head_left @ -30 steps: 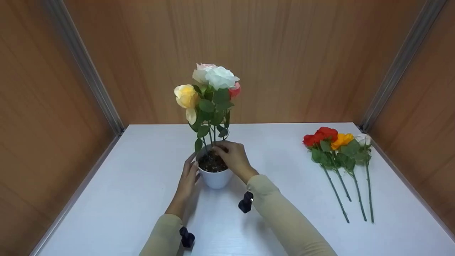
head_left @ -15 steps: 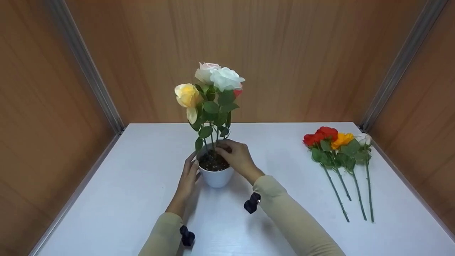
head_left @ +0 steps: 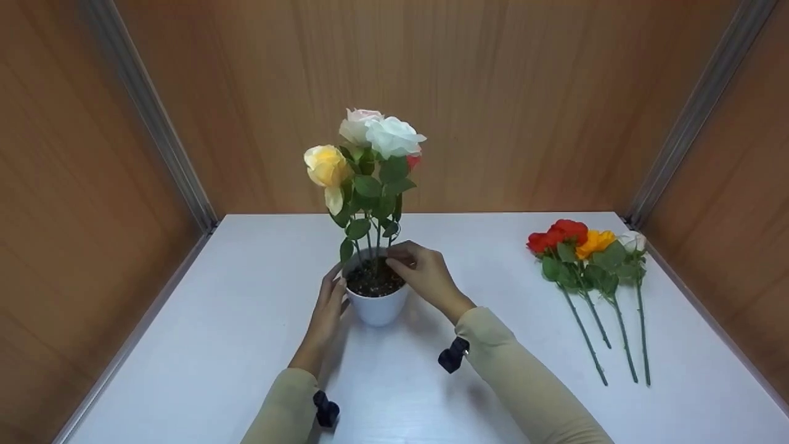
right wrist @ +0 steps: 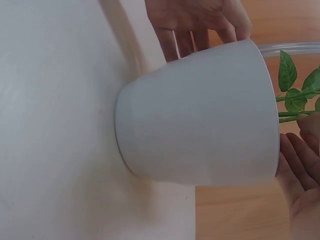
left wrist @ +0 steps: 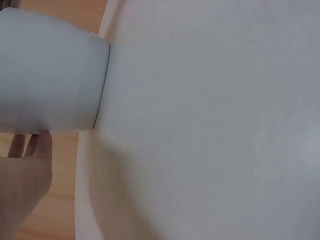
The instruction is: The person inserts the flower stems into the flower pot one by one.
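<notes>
A white flowerpot (head_left: pixel 377 310) with dark soil stands on the table; artificial roses rise from it, among them a white rose (head_left: pixel 394 137), a yellow rose (head_left: pixel 325 165) and a pinkish one behind. Against the pot's left side rests my left hand (head_left: pixel 325 311), thumb near the rim and relaxed fingers lower on the wall. At the rim's right, my right hand (head_left: pixel 425 276) has its thumb and forefinger close to the green stems (right wrist: pixel 287 116), bent loosely, with no stem plainly between them. Part of its fingers is cut off by the right wrist view's edge.
Right of the pot lie loose roses on the white table (head_left: pixel 246 345): red ones (head_left: pixel 558 235), an orange one (head_left: pixel 595 244) and a white one (head_left: pixel 631 241), their stems toward me. Wooden panels (head_left: pixel 493 105) enclose the back and both sides.
The white rose swung slightly right, then stayed almost still. My right hand has slid right along the soil, away from the middle stems. The left hand has kept its place on the pot.
</notes>
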Demonstrator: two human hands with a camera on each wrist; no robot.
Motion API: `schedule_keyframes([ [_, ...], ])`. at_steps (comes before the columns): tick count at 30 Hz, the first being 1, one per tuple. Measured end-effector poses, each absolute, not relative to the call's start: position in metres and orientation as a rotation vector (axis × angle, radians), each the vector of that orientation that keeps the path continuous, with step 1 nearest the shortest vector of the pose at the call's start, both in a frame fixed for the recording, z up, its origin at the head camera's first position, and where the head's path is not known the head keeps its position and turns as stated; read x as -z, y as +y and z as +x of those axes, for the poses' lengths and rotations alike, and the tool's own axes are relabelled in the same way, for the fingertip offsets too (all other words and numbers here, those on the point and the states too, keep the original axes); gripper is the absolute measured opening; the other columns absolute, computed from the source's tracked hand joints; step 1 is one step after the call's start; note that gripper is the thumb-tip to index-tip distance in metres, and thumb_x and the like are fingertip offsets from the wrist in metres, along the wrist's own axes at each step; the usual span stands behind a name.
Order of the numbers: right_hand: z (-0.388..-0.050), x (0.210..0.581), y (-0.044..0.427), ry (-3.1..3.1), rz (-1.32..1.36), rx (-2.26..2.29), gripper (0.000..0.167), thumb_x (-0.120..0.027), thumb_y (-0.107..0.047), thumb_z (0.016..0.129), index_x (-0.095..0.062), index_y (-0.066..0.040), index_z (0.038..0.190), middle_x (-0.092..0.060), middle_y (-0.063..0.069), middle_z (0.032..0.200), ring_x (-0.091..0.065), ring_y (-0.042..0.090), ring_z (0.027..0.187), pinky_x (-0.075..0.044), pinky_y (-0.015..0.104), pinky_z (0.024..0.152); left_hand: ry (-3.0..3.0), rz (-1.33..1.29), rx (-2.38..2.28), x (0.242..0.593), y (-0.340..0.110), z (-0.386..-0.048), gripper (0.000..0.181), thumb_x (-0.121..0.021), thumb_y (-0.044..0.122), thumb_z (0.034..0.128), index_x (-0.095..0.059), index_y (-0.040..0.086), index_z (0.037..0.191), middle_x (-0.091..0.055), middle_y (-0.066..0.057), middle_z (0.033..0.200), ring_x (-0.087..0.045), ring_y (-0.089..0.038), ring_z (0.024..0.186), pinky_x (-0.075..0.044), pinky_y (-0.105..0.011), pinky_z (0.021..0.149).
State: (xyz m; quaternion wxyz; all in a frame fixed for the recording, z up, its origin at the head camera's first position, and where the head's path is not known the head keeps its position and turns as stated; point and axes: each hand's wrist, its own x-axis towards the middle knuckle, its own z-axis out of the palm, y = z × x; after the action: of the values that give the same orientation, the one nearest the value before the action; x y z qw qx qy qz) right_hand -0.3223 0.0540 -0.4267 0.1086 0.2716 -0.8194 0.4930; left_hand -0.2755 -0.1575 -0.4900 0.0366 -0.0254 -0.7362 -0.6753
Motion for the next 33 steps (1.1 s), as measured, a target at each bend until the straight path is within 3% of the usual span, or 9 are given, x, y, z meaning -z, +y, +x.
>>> schedule_keyframes([
  [8,-0.316,0.427,0.07,-2.405,0.828,-1.418,0.02,-0.07,-0.015,0.096,-0.071,-0.005,0.114,-0.074,0.003,0.107,-0.069,0.01,0.095,-0.058,0.023,0.082,-2.253,-0.08,2.039,0.493,-0.158,-0.277,0.054,-0.031,0.041,0.1102,-0.023,0.02,0.159,-0.032,-0.018,0.158,-0.032,-0.04,0.144,-0.029,-0.055,0.117],
  [12,-0.313,0.428,0.084,-2.42,0.858,-1.361,0.02,-0.07,-0.015,0.097,-0.071,-0.005,0.113,-0.073,0.001,0.105,-0.069,0.009,0.094,-0.058,0.024,0.081,-2.255,-0.08,2.039,0.493,-0.158,-0.277,0.053,-0.031,0.041,0.1104,-0.022,0.02,0.159,-0.031,-0.018,0.158,-0.03,-0.038,0.145,-0.029,-0.055,0.117],
  [21,-0.305,0.434,0.135,-2.517,0.782,-1.256,0.019,-0.072,-0.018,0.096,-0.072,-0.015,0.114,-0.073,-0.006,0.101,-0.068,0.008,0.09,-0.059,0.027,0.082,-2.261,-0.078,2.045,0.493,-0.158,-0.278,0.054,-0.03,0.041,0.1103,-0.021,0.02,0.159,-0.03,-0.019,0.158,-0.031,-0.041,0.144,-0.029,-0.056,0.117],
  [33,-0.295,0.451,0.209,-2.601,0.616,-1.166,0.018,-0.073,-0.019,0.095,-0.073,-0.013,0.112,-0.073,-0.005,0.094,-0.067,0.013,0.082,-0.059,0.026,0.076,-2.227,-0.1,2.098,0.495,-0.161,-0.28,0.055,-0.031,0.036,0.1114,-0.018,0.015,0.16,-0.026,-0.024,0.159,-0.029,-0.043,0.144,-0.027,-0.058,0.117],
])
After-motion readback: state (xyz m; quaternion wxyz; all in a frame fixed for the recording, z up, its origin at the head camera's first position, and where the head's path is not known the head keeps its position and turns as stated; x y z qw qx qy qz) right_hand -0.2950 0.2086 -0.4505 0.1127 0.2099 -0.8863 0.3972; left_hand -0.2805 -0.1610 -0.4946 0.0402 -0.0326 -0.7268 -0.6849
